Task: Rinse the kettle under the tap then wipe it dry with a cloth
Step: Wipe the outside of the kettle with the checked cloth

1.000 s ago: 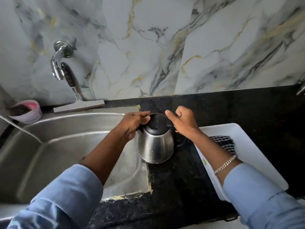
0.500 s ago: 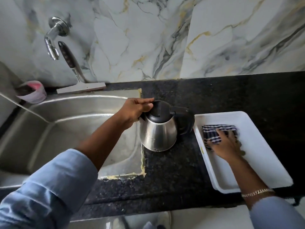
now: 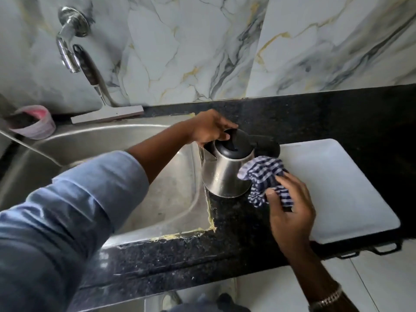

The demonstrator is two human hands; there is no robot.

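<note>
2 hands, kettle (image 3: pixel 225 174) on black granite counter (image 3: pixel 236 239), marble wall (image 3: pixel 191 52)

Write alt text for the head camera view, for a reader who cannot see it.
A person's right hand presses a checked cloth against a steel kettle on a black counter, while the left hand steadies its black lid. A steel sink lies left under a wall tap; a white tray sits right.
</note>
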